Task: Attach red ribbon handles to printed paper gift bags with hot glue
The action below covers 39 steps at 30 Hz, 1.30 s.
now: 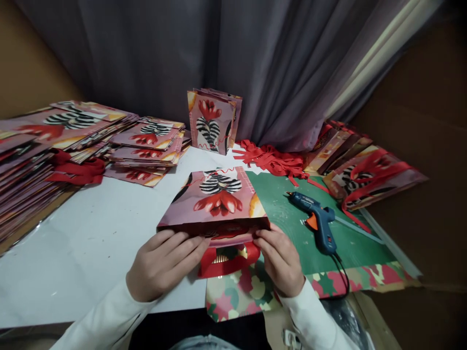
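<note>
White cuffs end at my wrists, and my left hand (166, 265) lies with its fingers close together along the near lip of a pink-and-red paper bag (219, 194) — the thumb is out of sight, so I cannot tell whether it pinches the paper. My right hand (279, 257) is clamped on the bag's right corner, fingers bent over the edge. The bag lies right in front of me, its mouth parted towards me, zebra stripes and a red flower on the upper panel. A red ribbon handle (233, 265) loops out from the mouth over a camouflage-patterned sheet (228, 296).

Beneath the bag, the white tabletop (91, 253) meets a green mat (357, 253), where a blue glue gun (319, 218) rests, nozzle pointing away. Beyond sits a heap of red ribbons (272, 158), and beside it a standing bag (207, 121). Flat bag stacks (146, 146) fill my left; handled bags (379, 170) lean together on my right — and a grey curtain (164, 58) hangs behind everything.
</note>
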Each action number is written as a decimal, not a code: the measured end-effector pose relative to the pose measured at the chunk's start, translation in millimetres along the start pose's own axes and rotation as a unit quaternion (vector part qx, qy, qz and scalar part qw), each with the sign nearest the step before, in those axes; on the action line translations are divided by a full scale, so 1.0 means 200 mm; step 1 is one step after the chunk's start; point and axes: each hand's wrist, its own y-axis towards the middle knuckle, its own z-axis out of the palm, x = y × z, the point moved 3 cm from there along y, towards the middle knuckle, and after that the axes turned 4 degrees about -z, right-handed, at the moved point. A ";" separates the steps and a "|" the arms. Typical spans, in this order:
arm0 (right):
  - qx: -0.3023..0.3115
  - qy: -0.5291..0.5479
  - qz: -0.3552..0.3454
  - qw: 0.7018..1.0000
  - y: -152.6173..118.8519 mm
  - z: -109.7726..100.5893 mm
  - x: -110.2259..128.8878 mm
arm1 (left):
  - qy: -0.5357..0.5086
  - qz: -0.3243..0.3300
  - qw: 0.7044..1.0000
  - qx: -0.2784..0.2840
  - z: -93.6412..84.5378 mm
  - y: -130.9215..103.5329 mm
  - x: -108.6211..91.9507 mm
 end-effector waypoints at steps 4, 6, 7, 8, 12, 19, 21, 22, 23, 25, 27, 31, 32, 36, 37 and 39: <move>0.000 -0.082 0.011 0.997 0.02 -0.01 -0.02 | 0.003 0.031 0.999 -0.015 0.02 0.03 -0.01; 0.000 -0.112 0.003 0.994 0.04 -0.01 -0.02 | 0.003 0.038 0.999 -0.021 0.02 0.05 -0.01; 0.000 -0.119 -0.004 0.993 0.05 0.00 -0.02 | 0.001 0.040 0.999 -0.022 0.02 0.06 0.00; -0.001 -0.120 -0.010 0.993 0.06 0.00 -0.03 | 0.000 0.041 0.999 -0.023 0.02 0.06 0.00; -0.001 -0.099 -0.025 0.995 0.05 0.01 -0.05 | -0.001 0.041 0.999 -0.022 0.02 0.06 0.02; 0.020 -0.102 -0.078 0.992 0.05 0.00 -0.07 | -0.001 0.023 1.000 -0.013 0.04 -0.03 0.06; 0.038 -0.154 -0.082 0.984 0.07 0.01 -0.05 | -0.002 0.023 1.000 -0.019 0.05 -0.04 0.06; 0.049 -0.182 -0.078 0.979 0.09 0.02 -0.05 | -0.001 0.020 1.000 -0.023 0.05 -0.04 0.06; 0.061 -0.204 -0.070 0.974 0.10 0.03 -0.04 | 0.000 0.019 0.999 -0.026 0.05 -0.04 0.06; 0.073 -0.227 -0.053 0.970 0.13 0.03 -0.03 | 0.004 0.021 0.999 -0.027 0.05 -0.04 0.06; 0.060 -0.218 -0.045 0.973 0.15 0.03 -0.03 | 0.011 0.024 0.999 -0.032 0.04 -0.03 0.06; 0.044 -0.170 -0.060 0.983 0.18 0.00 -0.03 | 0.008 0.020 0.999 -0.045 0.03 -0.02 0.07; 0.047 -0.167 -0.059 0.983 0.18 0.00 -0.03 | 0.007 0.021 0.999 -0.044 0.03 -0.02 0.07; 0.069 -0.144 -0.049 0.986 0.19 -0.01 -0.03 | 0.006 0.034 0.999 -0.029 0.04 -0.02 0.07; 0.077 -0.134 -0.042 0.987 0.20 -0.01 -0.03 | 0.000 0.038 0.999 -0.024 0.04 -0.01 0.07; 0.090 -0.118 -0.020 0.989 0.21 -0.02 -0.03 | -0.011 0.044 0.999 -0.016 0.03 0.01 0.07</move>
